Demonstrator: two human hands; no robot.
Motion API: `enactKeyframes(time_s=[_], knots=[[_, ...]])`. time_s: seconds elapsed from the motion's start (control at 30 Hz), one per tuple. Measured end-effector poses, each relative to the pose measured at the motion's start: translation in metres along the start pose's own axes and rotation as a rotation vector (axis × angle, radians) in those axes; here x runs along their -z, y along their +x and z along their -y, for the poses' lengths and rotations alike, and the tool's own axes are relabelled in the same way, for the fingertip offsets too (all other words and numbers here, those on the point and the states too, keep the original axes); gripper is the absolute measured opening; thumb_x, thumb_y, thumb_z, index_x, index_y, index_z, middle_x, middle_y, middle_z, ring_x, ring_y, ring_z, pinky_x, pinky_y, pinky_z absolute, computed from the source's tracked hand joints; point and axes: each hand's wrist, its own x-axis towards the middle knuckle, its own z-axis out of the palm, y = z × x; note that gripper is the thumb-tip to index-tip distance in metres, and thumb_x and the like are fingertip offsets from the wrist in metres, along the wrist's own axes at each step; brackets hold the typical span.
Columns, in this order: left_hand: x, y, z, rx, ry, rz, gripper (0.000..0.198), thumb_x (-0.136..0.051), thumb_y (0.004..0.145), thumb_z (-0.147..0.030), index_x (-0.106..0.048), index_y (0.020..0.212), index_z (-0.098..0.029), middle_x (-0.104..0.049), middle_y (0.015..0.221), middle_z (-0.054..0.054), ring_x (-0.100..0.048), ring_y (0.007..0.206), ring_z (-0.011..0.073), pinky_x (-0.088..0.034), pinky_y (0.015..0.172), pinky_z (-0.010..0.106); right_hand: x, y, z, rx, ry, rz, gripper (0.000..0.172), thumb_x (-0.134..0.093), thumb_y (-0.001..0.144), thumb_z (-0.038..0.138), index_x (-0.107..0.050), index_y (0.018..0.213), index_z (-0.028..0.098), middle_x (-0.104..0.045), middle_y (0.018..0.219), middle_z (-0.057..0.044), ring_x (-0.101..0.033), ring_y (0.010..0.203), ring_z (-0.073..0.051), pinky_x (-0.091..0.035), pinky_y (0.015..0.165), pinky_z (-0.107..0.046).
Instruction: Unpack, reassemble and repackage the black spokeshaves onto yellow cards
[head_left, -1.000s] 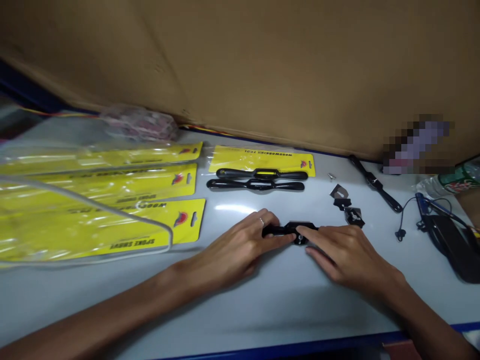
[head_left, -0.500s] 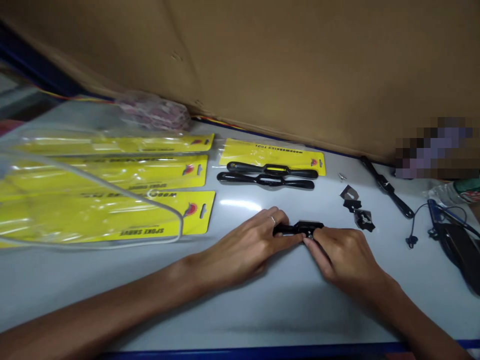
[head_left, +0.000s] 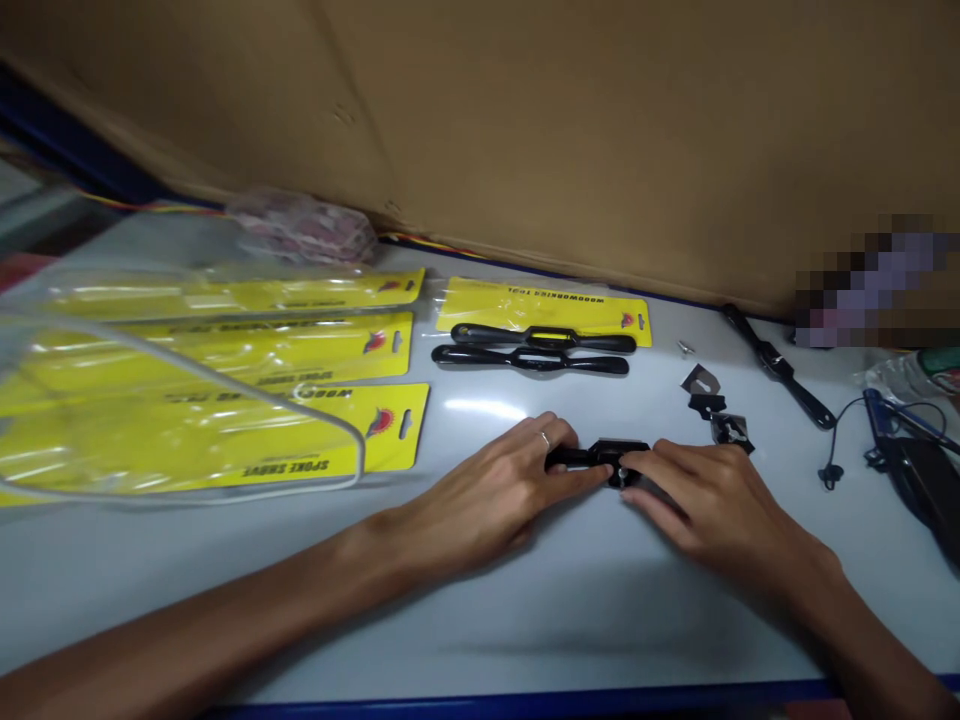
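Note:
A black spokeshave (head_left: pixel 619 449) lies on the grey table in front of me, its blade side toward me. My left hand (head_left: pixel 514 480), with a ring on one finger, is closed around its left handle, the index finger reaching to the middle. At the middle sits a small shiny screw (head_left: pixel 622 477), pinched between the thumb and index finger of my right hand (head_left: pixel 712 495). The right handle is mostly hidden behind that hand. Just beyond it lie a loose blade (head_left: pixel 700 380), a black cap plate (head_left: pixel 706 404), another blade with a plate (head_left: pixel 731 432) and loose screws (head_left: pixel 685 348).
Two black spokeshave bodies (head_left: pixel 532 358) lie near a yellow package (head_left: pixel 540 305). Another spokeshave (head_left: pixel 778 367) rests at the right, near dark earphones (head_left: pixel 829 474) and a black case (head_left: pixel 930 490). Yellow packages (head_left: pixel 382 440) and a white cable (head_left: pixel 352 440) occupy the left; cardboard (head_left: pixel 525 130) stands behind.
My right hand has shifted slightly right, its fingers opening a little around the screw, which shows more clearly now. My left hand keeps its hold on the handle.

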Motion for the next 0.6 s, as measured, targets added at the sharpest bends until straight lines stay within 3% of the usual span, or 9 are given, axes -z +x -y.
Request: enactKeyframes(time_s=[0.2, 0.4, 0.47, 0.53, 0.6], knots=[[-0.001, 0.0, -0.001, -0.014, 0.011, 0.001, 0.073, -0.048, 0.075, 0.009, -0.056, 0.141, -0.021, -0.059, 0.11, 0.01, -0.059, 0.099, 0.0231, -0.057, 0.083, 0.036, -0.01, 0.004, 0.004, -0.013, -0.039, -0.02, 0.031, -0.049, 0.105, 0.023, -0.066, 0.081, 0.016, -0.066, 0.07, -0.001, -0.061, 0.059, -0.015, -0.035, 0.056, -0.03], [0.0, 0.001, -0.001, 0.003, -0.012, 0.012, 0.07, -0.054, 0.076, 0.007, -0.058, 0.139, -0.023, -0.058, 0.106, 0.008, -0.057, 0.097, 0.0222, -0.056, 0.084, 0.035, -0.008, 0.005, 0.009, -0.2, 0.29, -0.073, 0.044, -0.058, 0.1, 0.026, -0.052, 0.057, 0.019, -0.047, 0.049, 0.006, -0.042, 0.043, -0.007, -0.03, 0.046, -0.023], [0.0, 0.001, -0.001, 0.006, -0.01, 0.009, 0.071, -0.054, 0.076, 0.006, -0.057, 0.14, -0.024, -0.058, 0.106, 0.008, -0.057, 0.097, 0.0221, -0.056, 0.084, 0.034, -0.001, 0.004, 0.007, -0.187, 0.334, -0.102, 0.031, -0.059, 0.098, 0.023, -0.064, 0.068, 0.019, -0.057, 0.056, 0.005, -0.05, 0.049, -0.008, -0.037, 0.05, -0.021], [0.0, 0.001, -0.001, 0.003, -0.008, 0.016, 0.069, -0.054, 0.078, 0.005, -0.057, 0.14, -0.024, -0.059, 0.107, 0.008, -0.057, 0.097, 0.0222, -0.057, 0.083, 0.034, 0.004, 0.001, 0.002, -0.123, 0.287, -0.1, 0.017, -0.057, 0.098, 0.019, -0.074, 0.1, 0.021, -0.072, 0.076, 0.001, -0.063, 0.062, -0.012, -0.045, 0.06, -0.023], [0.0, 0.001, -0.001, -0.007, -0.006, 0.022, 0.066, -0.053, 0.079, 0.005, -0.057, 0.14, -0.022, -0.059, 0.106, 0.009, -0.057, 0.096, 0.022, -0.057, 0.083, 0.034, 0.005, -0.002, -0.002, -0.049, 0.178, -0.037, 0.028, -0.056, 0.1, 0.019, -0.071, 0.123, 0.023, -0.075, 0.085, -0.001, -0.067, 0.069, -0.014, -0.046, 0.063, -0.025]])
